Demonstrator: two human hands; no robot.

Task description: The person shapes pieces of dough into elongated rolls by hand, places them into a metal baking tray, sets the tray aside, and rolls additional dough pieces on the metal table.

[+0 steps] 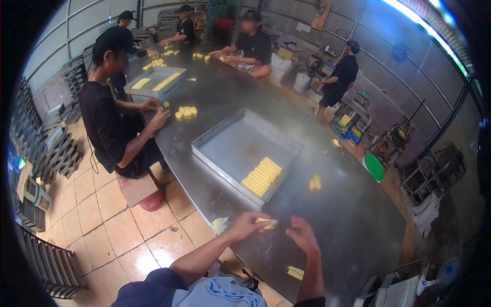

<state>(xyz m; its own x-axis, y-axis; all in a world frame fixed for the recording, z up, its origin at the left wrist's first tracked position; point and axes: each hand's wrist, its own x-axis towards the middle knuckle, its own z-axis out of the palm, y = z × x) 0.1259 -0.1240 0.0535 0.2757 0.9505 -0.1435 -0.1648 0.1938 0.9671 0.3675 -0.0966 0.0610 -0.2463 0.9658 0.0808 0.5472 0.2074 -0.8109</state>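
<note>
One row so far: we count a single line of yellow dough sticks [262, 177] in the near metal tray [225, 148], packed at its right end; most of the tray floor is bare.
Left hand: our left hand [249, 223] pinches a small yellow dough piece [268, 222] at the fingertips, held just over the steel table [327, 225] edge.
Right hand: our right hand [303, 235] sits just beside it, fingers loosely curled and spread, holding nothing we can see; it is close to the piece, contact we can't tell.
Where the piece is: in the air between both hands, near the tray's front corner, not yet in the tray.
Raw stock: a small pile of dough lumps [314, 182] right of the tray, one flat piece [295, 272] near our right forearm, a pale scrap [220, 224] left of the left hand.
Progress, our guess: early, one row laid, many rows of room left, shaping this piece in hand.
Others: a person in black [110, 117] seated at left works their own lumps [186, 111]; a far tray [156, 82] holds two short rows; more people further along.
</note>
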